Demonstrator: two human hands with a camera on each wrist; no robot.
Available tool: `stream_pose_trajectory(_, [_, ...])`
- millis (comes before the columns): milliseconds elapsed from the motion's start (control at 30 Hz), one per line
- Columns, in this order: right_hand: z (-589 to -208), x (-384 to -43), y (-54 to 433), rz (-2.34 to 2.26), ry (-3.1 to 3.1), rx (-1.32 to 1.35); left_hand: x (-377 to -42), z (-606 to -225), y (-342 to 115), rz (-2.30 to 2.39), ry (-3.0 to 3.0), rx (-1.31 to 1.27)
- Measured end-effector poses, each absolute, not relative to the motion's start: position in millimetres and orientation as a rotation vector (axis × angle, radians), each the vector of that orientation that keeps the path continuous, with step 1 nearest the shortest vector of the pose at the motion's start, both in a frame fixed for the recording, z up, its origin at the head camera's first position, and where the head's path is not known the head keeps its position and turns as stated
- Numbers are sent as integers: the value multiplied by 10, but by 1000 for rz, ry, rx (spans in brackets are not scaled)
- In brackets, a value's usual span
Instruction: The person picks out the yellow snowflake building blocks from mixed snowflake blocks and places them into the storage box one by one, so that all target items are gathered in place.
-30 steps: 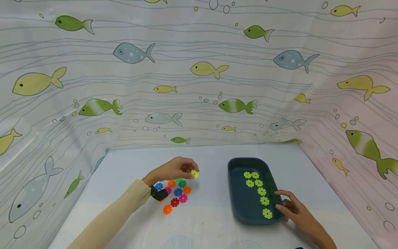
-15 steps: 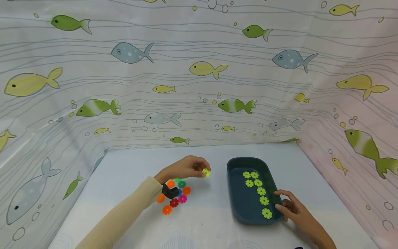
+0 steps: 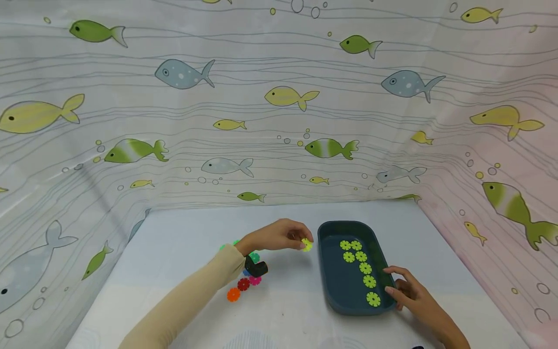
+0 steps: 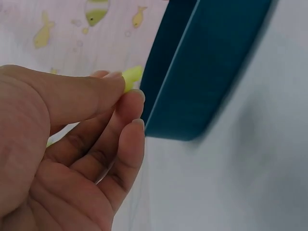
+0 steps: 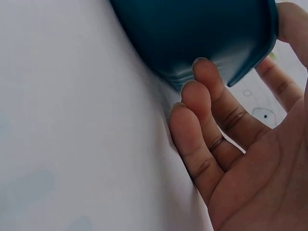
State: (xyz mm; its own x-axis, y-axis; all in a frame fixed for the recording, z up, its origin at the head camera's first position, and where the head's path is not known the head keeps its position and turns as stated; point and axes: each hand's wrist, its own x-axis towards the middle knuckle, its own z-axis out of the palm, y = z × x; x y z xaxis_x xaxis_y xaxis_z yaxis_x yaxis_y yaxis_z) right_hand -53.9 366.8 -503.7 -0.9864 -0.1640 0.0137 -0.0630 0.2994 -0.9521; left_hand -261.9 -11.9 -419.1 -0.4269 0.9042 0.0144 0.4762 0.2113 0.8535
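My left hand (image 3: 279,235) pinches a yellow-green notched plastic disc (image 3: 307,245) between thumb and fingertips, just outside the left side of a dark blue-green tray (image 3: 337,283). The left wrist view shows the disc (image 4: 133,78) edge-on beside the tray wall (image 4: 211,67). At the tray's right side, my right hand (image 3: 416,298) grips the rim with thumb and index finger. In the right wrist view its other fingers (image 5: 190,130) curl by the tray's outer wall (image 5: 192,29). Several yellow-green discs (image 3: 365,268) lie flat inside the tray, towards its right half.
Loose discs in other colours, among them an orange disc (image 3: 233,294), a dark red disc (image 3: 243,284) and a green disc (image 3: 255,257), lie under and around my left forearm, partly hidden by it. A fish-patterned sheet (image 3: 279,135) walls the white table (image 3: 287,320) at back and sides.
My left hand has moved right with the yellow-green disc, from over the loose discs to beside the tray. The right hand and the tray have stayed in place.
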Motion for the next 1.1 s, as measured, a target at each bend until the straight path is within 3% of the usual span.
stream_pose_trajectory(1100, [-5073,-552,3701,-1816,2461,-300,-2623,-4126,877,994,1685,1350])
